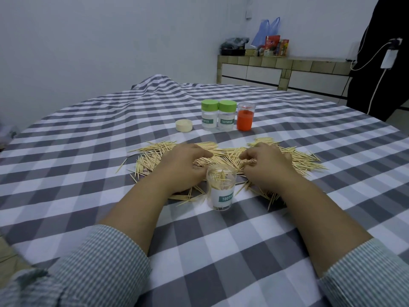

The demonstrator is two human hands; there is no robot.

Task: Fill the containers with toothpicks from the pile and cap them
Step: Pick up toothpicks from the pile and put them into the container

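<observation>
Our open toothpick container (221,187), uncapped and partly filled, stands upright at the near edge of the toothpick pile (223,159) on the checked surface (88,134), between our two hands. Our left hand (181,169) rests on the pile with fingers loosely curled, and our right hand (265,165) curls its fingertips into the toothpicks, though we cannot tell whether it pinches any. Beyond the pile stand two green-capped containers (218,115), an orange container (245,116) and a loose cream cap (184,125).
</observation>
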